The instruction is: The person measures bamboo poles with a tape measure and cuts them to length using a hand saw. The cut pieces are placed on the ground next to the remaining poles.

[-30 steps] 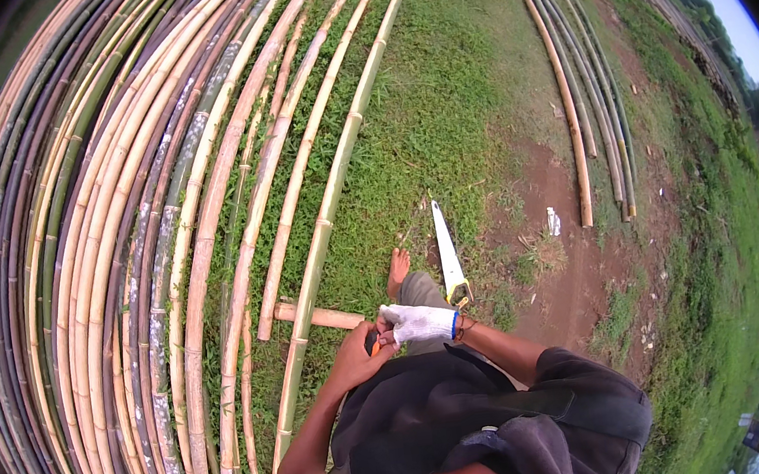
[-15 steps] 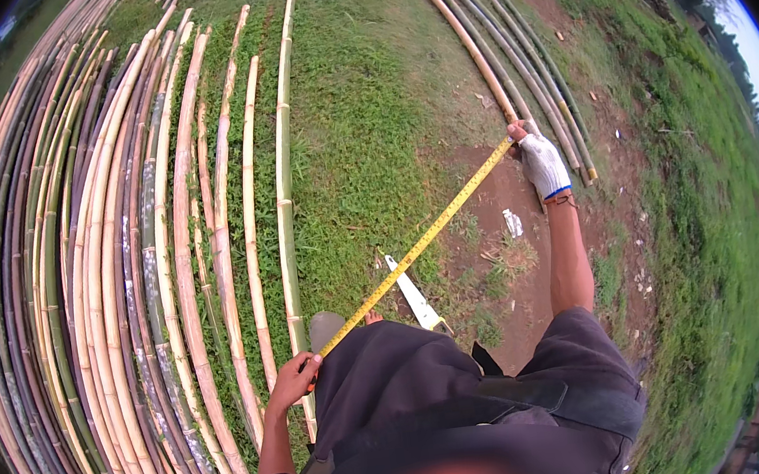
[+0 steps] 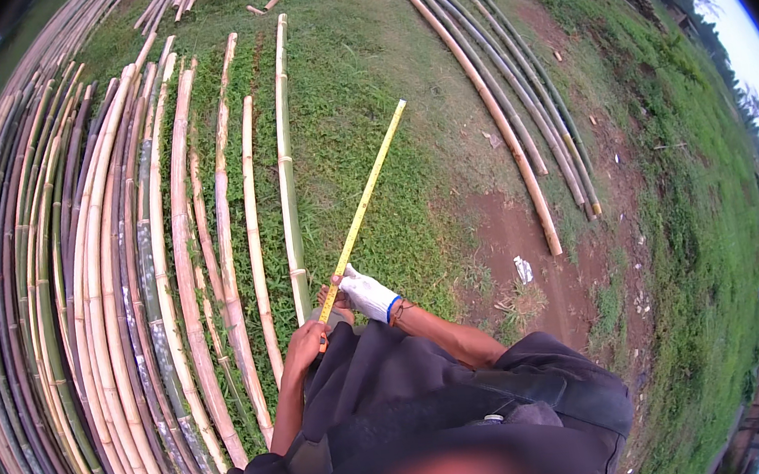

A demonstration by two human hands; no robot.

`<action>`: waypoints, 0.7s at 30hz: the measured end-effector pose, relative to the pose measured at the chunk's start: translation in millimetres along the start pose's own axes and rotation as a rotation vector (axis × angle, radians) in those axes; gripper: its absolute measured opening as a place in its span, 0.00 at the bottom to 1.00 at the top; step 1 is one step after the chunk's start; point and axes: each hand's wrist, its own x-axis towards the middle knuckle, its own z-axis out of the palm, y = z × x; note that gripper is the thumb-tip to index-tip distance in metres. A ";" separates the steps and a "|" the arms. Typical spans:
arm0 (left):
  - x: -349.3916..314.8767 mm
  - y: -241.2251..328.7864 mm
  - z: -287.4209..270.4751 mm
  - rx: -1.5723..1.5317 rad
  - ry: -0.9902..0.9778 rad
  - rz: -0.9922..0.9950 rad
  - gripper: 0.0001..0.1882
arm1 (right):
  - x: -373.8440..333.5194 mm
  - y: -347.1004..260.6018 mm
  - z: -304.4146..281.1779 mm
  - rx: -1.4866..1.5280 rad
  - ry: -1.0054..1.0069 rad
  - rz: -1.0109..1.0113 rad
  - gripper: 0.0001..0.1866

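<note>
My bare left hand (image 3: 304, 343) is closed around a tape measure, with a bit of its orange case (image 3: 323, 343) showing by the fingers. From there a yellow tape blade (image 3: 364, 203) runs out stiffly toward the far right, its free end in the air over the grass. My right hand (image 3: 367, 294), in a white glove with a blue cuff, pinches the blade just ahead of my left hand. Close beyond my left hand stands a green bamboo pole (image 3: 288, 182), and a paler bamboo pole (image 3: 253, 223) lies to its left.
Many bamboo poles (image 3: 105, 296) lie side by side along the left. Several more poles (image 3: 502, 120) lie on the right, near bare soil (image 3: 510, 231) with a white scrap (image 3: 523, 268). Short bamboo offcuts (image 3: 275, 0) rest far ahead on the grass.
My right hand has come from the right-hand poles back beside my left hand, now on the blade's near part. The blade's free end has swung up and left. The saw is no longer visible.
</note>
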 end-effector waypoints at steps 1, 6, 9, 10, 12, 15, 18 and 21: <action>11.3 10.3 -16.1 0.027 0.015 0.014 0.22 | 23.6 -17.3 8.1 -0.028 0.010 0.018 0.09; 11.4 23.0 -107.0 0.198 0.097 -0.096 0.23 | 127.9 -171.9 -4.9 -0.152 0.201 -0.130 0.05; -9.8 13.8 -148.8 0.053 0.120 -0.060 0.19 | 210.8 -309.7 -80.6 -0.112 0.359 -0.331 0.05; -16.3 12.7 -159.0 -0.035 0.128 -0.033 0.17 | 239.9 -358.0 -103.9 -0.102 0.400 -0.388 0.05; -22.2 3.5 -172.8 -0.096 0.126 -0.070 0.16 | 297.3 -458.9 -154.5 -0.130 0.449 -0.440 0.05; 2.2 15.6 -173.7 -0.179 0.162 -0.149 0.16 | 388.2 -529.9 -140.3 -0.095 0.511 -0.417 0.04; 77.5 73.5 -171.0 -0.253 0.196 -0.181 0.16 | 480.5 -521.4 -109.6 -0.080 0.366 -0.399 0.05; 193.9 150.1 -170.9 -0.237 0.197 -0.139 0.15 | 548.3 -467.3 -54.2 -0.078 0.278 -0.226 0.07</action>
